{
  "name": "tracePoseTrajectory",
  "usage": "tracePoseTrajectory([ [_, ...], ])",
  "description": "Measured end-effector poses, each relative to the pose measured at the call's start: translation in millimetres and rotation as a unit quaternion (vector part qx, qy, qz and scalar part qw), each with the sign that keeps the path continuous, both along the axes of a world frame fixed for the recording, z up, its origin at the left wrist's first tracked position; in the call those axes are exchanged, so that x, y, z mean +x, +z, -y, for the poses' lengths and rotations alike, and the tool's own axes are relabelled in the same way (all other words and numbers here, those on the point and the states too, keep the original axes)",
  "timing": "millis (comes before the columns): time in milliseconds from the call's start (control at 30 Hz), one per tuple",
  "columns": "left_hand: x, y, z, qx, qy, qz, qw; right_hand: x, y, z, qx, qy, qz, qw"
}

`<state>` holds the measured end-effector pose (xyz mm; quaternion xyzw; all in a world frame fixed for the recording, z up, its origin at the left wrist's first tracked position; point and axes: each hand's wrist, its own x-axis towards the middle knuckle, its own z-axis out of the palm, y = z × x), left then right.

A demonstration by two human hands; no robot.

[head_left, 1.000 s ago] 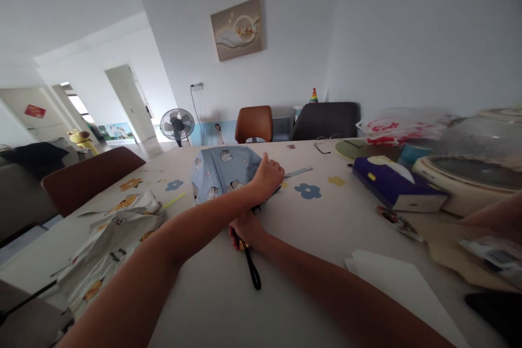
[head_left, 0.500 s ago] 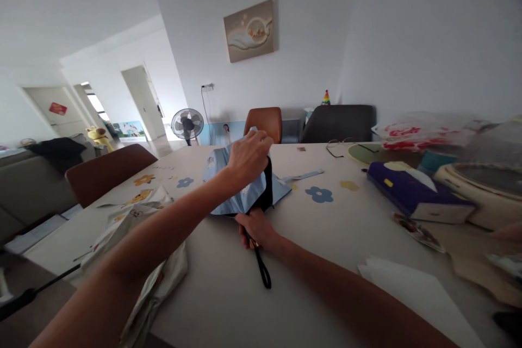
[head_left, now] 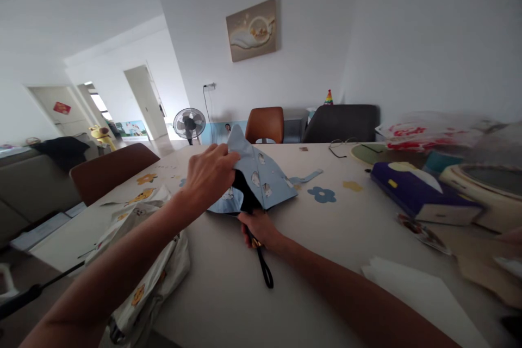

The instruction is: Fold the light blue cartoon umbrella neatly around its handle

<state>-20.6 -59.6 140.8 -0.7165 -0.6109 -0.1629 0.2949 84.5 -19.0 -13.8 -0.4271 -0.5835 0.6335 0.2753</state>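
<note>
A light blue umbrella (head_left: 265, 174) with small printed figures lies part folded over the table, its dark inner side showing between the panels. My left hand (head_left: 210, 174) is closed on a fold of its fabric at the upper left. Lower down, my right hand (head_left: 261, 228) wraps round the handle, from which a black wrist loop (head_left: 266, 269) hangs toward me. A blue closing strap (head_left: 308, 176) stretches out to the right on the table. Left of my forearm lies a second umbrella (head_left: 163, 272), cream with yellow figures, loosely folded.
On the right of the table (head_left: 310, 293) are a purple tissue box (head_left: 420, 190), a round beige container (head_left: 489, 185), white paper (head_left: 416, 293) and a plastic bag (head_left: 428, 133). Eyeglasses (head_left: 338, 149) lie near the far edge. Chairs (head_left: 265, 124) and a fan (head_left: 190, 122) stand beyond.
My left hand has moved left and slightly down, drawing a panel of blue fabric with it. More printed fabric shows on the right. My right hand keeps its grip on the handle.
</note>
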Motion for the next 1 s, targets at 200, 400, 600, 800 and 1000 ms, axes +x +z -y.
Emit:
tracePoseTrajectory([
  [200, -41.8, -12.4, -3.2, -0.01, 0.037, 0.033, 0.999, -0.1, 2.2, 1.0, -0.021, -0.007, 0.004, 1.0],
  [400, -68.5, -31.4, -8.1, -0.022, 0.058, 0.089, 0.994, -1.2, 0.2, -0.7, -0.015, -0.016, -0.012, 1.0],
  [600, -61.1, -60.2, 4.2, -0.028, -0.015, 0.047, 0.998, -1.1, 3.8, 0.1, -0.031, -0.027, -0.007, 0.999],
  [800, -81.6, -50.6, -5.1, 0.148, -0.038, 0.193, 0.969, -0.9, 6.0, 2.1, -0.024, -0.023, -0.017, 0.999],
  [1000, -99.9, -75.6, -9.3, 0.035, 0.025, 0.076, 0.996, -0.5, 0.9, -2.6, -0.021, -0.003, -0.012, 1.0],
])
